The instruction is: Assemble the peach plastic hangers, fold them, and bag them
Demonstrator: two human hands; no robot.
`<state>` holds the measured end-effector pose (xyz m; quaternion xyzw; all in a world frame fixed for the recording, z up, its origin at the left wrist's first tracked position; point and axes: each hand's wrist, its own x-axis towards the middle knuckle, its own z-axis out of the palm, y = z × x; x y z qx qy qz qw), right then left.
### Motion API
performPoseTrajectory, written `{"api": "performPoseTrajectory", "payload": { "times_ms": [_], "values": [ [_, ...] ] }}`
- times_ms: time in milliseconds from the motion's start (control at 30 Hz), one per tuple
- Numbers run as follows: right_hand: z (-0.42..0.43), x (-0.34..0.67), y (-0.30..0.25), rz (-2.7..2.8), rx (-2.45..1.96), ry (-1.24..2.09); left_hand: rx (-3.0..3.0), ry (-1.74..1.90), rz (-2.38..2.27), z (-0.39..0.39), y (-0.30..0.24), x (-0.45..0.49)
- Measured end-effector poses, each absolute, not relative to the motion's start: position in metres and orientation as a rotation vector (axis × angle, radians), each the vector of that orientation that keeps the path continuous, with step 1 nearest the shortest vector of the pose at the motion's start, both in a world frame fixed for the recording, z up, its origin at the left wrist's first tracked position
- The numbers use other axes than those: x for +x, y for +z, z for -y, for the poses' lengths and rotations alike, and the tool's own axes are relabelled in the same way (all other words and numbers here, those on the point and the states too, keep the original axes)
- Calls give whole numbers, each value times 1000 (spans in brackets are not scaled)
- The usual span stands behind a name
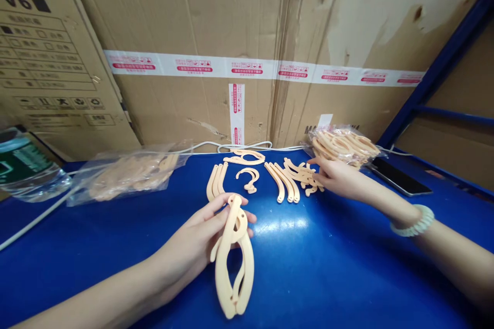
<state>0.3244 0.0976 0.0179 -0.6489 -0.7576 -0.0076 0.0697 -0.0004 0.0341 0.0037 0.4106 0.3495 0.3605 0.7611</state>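
Observation:
My left hand (pixel 200 241) holds a cream plastic folding hanger assembly (pixel 233 262) upright over the blue table (pixel 301 277), fingers wrapped behind its top joint. My right hand (pixel 337 177) reaches to the far right of the table and rests on a loose pile of cream hanger arms (pixel 295 175), fingers closed on one of them. Between the hands lie a small hook piece (pixel 250 177), a flat curved piece (pixel 245 157) and a group of curved arms (pixel 216 180).
A clear bag of cream parts (pixel 127 172) lies at the left, another bag (pixel 345 145) at the right behind my hand. A dark phone (pixel 399 176) lies far right. A white cable (pixel 38 216) crosses the left. Cardboard boxes (pixel 247 46) wall the back.

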Motion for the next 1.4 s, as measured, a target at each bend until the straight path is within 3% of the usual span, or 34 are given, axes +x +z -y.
{"api": "performPoseTrajectory", "payload": {
  "times_ms": [233, 467, 1067, 1400],
  "values": [
    [-85, 316, 22, 2266, -2028, -291, 896, 797, -806, -34, 2, -1],
    [-88, 319, 33, 2723, -1057, -184, 891, 797, -842, -31, 4, 1],
    [-98, 322, 13, 2667, -1329, -203, 856, 806, -879, -33, 8, 3],
    [-80, 300, 21, 2568, -1035, -221, 781, 853, -901, -32, 9, 3]
  ]
}}
